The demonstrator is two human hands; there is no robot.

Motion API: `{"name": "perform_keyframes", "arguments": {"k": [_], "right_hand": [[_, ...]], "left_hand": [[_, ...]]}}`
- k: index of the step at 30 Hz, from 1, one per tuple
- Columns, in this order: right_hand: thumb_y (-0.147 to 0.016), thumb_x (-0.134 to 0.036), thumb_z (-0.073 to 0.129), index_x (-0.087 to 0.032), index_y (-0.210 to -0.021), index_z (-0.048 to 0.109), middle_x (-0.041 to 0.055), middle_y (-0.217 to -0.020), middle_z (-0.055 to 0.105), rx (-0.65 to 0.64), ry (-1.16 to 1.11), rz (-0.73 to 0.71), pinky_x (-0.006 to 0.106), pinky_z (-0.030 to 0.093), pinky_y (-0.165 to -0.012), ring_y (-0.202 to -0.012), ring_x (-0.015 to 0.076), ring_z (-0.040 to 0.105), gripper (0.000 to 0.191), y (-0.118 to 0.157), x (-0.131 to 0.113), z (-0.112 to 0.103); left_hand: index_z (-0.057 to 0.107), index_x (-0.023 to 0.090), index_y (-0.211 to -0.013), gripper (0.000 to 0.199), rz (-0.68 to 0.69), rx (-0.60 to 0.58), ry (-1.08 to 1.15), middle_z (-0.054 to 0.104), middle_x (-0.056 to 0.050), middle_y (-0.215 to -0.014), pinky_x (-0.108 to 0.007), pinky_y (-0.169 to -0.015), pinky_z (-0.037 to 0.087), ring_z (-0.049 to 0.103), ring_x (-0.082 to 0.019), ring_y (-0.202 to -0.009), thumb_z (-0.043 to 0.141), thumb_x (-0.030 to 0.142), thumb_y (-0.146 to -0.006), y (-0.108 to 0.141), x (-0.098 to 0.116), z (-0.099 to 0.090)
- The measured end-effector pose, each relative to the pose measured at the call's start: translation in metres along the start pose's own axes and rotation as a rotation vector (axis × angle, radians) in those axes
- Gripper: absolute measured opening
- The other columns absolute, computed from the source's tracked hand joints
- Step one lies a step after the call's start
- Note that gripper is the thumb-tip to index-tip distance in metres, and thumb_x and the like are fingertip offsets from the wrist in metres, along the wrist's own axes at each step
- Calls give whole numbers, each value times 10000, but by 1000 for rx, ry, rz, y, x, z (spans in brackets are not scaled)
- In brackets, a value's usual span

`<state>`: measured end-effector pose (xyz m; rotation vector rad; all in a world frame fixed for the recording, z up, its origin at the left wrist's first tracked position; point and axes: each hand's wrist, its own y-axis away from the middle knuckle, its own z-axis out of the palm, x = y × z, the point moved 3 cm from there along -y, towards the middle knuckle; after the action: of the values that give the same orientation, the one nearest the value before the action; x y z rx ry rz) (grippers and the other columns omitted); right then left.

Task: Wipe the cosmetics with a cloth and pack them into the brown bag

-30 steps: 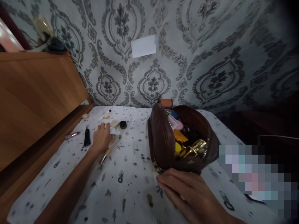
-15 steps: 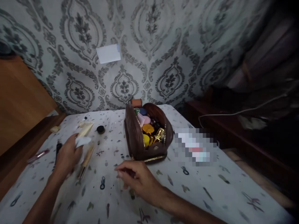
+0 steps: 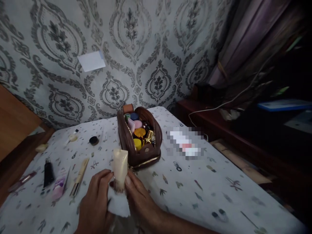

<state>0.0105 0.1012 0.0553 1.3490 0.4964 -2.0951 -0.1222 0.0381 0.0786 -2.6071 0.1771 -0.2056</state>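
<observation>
A cream-coloured squeeze tube (image 3: 120, 167) stands upright between my two hands, just in front of the brown bag. My left hand (image 3: 94, 200) is closed at its left side, and a crumpled white tissue (image 3: 119, 204) is bunched under the tube against those fingers. From the right, my right hand (image 3: 143, 198) grips the same tube with the thumb along its edge. The open brown cosmetic bag (image 3: 138, 159) has its zip apart and holds yellow-lidded jars (image 3: 139, 133), a pink item and other small containers.
On the patterned white tablecloth to the left lie a black tube (image 3: 48, 174), a purple-and-white tube (image 3: 59, 185), a slim gold-and-beige tube (image 3: 80, 177), a pink tube (image 3: 23, 181) and a round black lid (image 3: 93, 140). A blurred-out item (image 3: 184, 143) lies right of the bag.
My left hand has brought the tube and tissue from the left side of the table to the middle. My right hand has closed on the tube. The view has turned right.
</observation>
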Motion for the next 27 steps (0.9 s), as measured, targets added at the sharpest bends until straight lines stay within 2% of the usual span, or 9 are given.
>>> {"name": "perform_keyframes", "arguments": {"k": [4,8,12,16,18,20,22,25,27], "right_hand": [[-925,-624,449,-240,-1226,590,58,-1185,624,1,25,-5,339,434,-965,-1061,208,572,508,5,8,1],[-893,-705,406,-219,-1088,625,50,-943,629,-28,139,-46,329,467,-841,-903,205,572,568,9,5,4],[-874,-740,391,-193,-888,585,1,-721,520,-107,148,8,258,428,-591,-635,134,492,581,12,8,4],[-842,-810,316,-192,-791,481,-26,-627,467,-193,103,106,217,319,-449,-493,88,400,641,16,12,5],[-819,-823,353,-194,-834,473,-29,-654,481,-196,73,125,207,312,-460,-514,80,403,640,18,11,4],[-733,-803,546,-203,-913,456,-46,-710,487,-177,-5,134,191,321,-497,-565,68,408,633,21,8,3],[-629,-739,712,-212,-937,426,-66,-721,486,-184,-89,168,175,313,-505,-573,53,403,674,22,7,3],[-628,-676,756,-220,-907,411,-76,-649,526,-264,-190,298,164,283,-440,-485,44,416,636,21,11,3],[-660,-652,742,-226,-932,418,-75,-605,558,-336,-320,368,163,261,-398,-413,47,403,601,19,15,3]], "left_hand": [[346,135,-1398,591,14,94,-74,498,-199,-1312,-392,-826,541,541,-308,-1183,506,282,-848,-8,6,0],[386,154,-1341,493,-31,151,-14,471,-194,-1353,-399,-860,508,509,-309,-1225,449,255,-862,-22,12,-5],[472,167,-1160,363,-82,206,67,617,-116,-1093,-322,-712,506,642,-241,-911,470,257,-808,-31,4,-14],[533,216,-811,76,-174,97,216,587,30,-665,-241,-527,417,561,-154,-560,475,201,-765,-40,-7,-23],[472,223,-647,138,-258,40,338,480,51,-537,-229,-475,372,485,-137,-490,503,237,-780,-46,-9,-29],[441,222,-564,277,-356,-17,455,431,46,-505,-231,-473,376,445,-134,-478,544,337,-795,-53,-9,-34],[487,215,-550,351,-489,-73,543,495,23,-542,-242,-534,431,493,-157,-541,599,461,-773,-56,-9,-37],[601,213,-666,367,-686,-87,659,611,-10,-657,-259,-642,484,563,-202,-685,651,570,-738,-55,-12,-38],[625,221,-707,409,-675,-82,827,629,-32,-706,-277,-661,496,559,-209,-708,612,627,-755,-55,-13,-34]]}}
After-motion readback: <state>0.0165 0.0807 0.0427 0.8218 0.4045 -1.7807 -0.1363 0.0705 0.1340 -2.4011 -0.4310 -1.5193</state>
